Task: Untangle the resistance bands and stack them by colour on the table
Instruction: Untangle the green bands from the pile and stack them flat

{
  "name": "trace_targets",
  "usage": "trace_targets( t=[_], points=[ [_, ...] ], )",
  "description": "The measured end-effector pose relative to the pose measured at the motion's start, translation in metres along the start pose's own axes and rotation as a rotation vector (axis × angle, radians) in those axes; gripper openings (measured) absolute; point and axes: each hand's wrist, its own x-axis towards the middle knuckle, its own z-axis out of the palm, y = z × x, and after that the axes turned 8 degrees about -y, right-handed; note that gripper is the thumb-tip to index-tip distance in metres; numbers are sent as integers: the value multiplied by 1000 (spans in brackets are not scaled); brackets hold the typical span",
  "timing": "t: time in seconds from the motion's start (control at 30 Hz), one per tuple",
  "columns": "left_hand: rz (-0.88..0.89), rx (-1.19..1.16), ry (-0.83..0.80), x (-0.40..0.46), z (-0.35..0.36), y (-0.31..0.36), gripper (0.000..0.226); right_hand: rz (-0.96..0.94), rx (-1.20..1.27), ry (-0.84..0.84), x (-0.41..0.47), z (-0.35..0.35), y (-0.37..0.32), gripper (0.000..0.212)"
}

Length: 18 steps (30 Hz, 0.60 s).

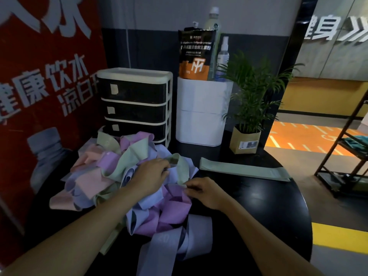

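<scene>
Drawers (135, 104), plant (252, 100) behind band pile (127, 176)

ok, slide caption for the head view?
Both hands work a tangled pastel band pile; one flat green band lies apart.
</scene>
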Motion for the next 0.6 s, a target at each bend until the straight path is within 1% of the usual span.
trace_targets(
  t=[0.1, 0.2, 0.27, 0.37, 0.47, 0.5, 0.6],
  points=[
    [-1, -33, 3, -2, -2, 0, 11, 4, -71, 95, 1, -3, -4, 33],
    [-8, -94, 28, -2, -7, 0, 13, -71, -96, 187, 7, -12, -18, 36],
    [-41, -107, 51, -2, -11, -1, 16, -109, -91, 266, 12, -19, -31, 30],
    [-93, -150, 89, -2, -19, -5, 19, -130, -5, 416, 18, -36, -56, 17],
    [-69, -250, 84, -4, -23, -10, 26, -209, 64, 550, 22, -60, -81, 19],
    [-60, -273, 82, -5, -24, -10, 26, -228, 39, 574, 23, -68, -88, 20],
    [-55, -301, 94, -4, -25, -8, 14, -266, -17, 607, 25, -87, -103, 19]
  ],
)
